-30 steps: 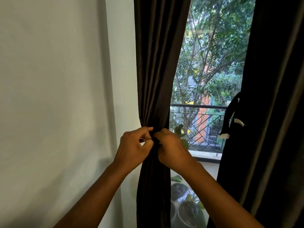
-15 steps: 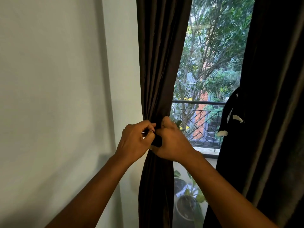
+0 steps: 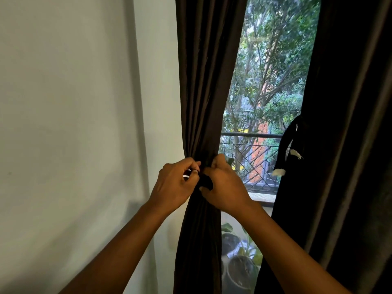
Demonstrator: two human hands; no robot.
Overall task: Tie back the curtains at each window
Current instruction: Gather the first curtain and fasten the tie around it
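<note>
Change: over the last second my hands climbed a little up the left curtain (image 3: 203,81), and a dark loop of tie-back band (image 3: 206,181) now shows between them where none showed before. I read that as the band coming round the gathered cloth, with its ends being fastened.
Left hand (image 3: 174,185): grip curled in, fingertips pinching what looks like one end of the band against the bunch; a small pale fitting shows at the fingers, too small for me to name.
Right hand (image 3: 224,187): grip curled, pinching the band's dark loop, knuckles toward me.
Where the curtain is: hanging just beside the white wall (image 3: 74,124), at the left edge of the window (image 3: 265,92), cinched at the height of my hands.
Axis: the curtain's long axis runs vertically, folds converging down to the pinch and falling straight below; the band crosses it roughly level.
Right curtain (image 3: 350,124): dark, at the window's other edge, with its own tie-back (image 3: 287,145) dangling loose beside it, white tags showing, so that side looks untied.
Outside: balcony railing (image 3: 250,135), trees, potted plants (image 3: 239,266) below.
Stage: first tie nearly closed, in my judgement; second curtain to follow.
</note>
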